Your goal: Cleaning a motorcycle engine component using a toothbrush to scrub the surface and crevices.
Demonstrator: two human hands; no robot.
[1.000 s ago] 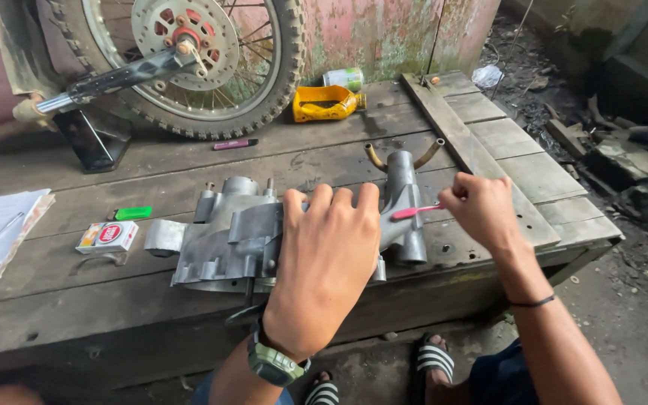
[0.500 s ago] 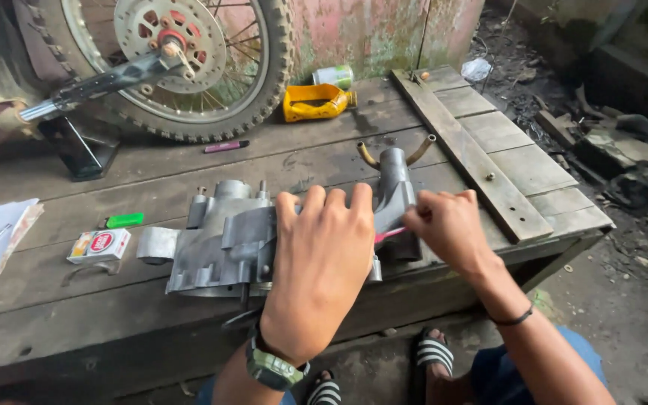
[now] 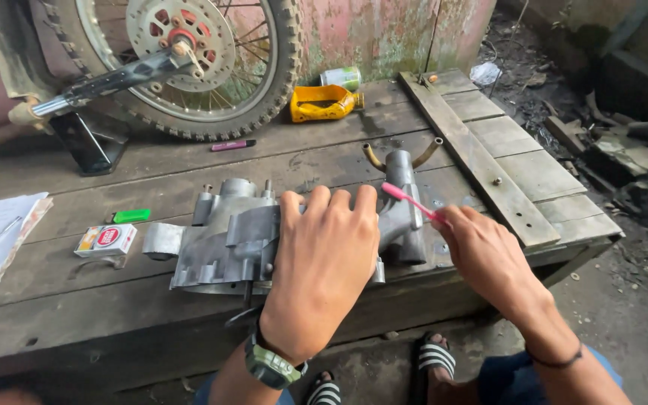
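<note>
**Pink brush held at a grey metal casing on the bench**

The left hand (image 3: 322,262) lies flat, fingers spread, pressing down on the dull grey cast-metal engine casing (image 3: 226,240), which rests near the front edge of the weathered plank workbench (image 3: 189,172). The right hand (image 3: 489,259) pinches a slim pink plastic brush (image 3: 412,202), its tip at the casing's ribbed tubular end. Behind stand a knobbly spoked wheel (image 3: 189,60), a yellow plastic container (image 3: 324,103) with unseen contents, and a small red-and-white cardboard box (image 3: 105,240).

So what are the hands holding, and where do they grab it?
The right hand pinches a pink toothbrush at its handle end. The left hand lies flat on top of the grey metal engine casing, pressing it rather than gripping it.
</note>
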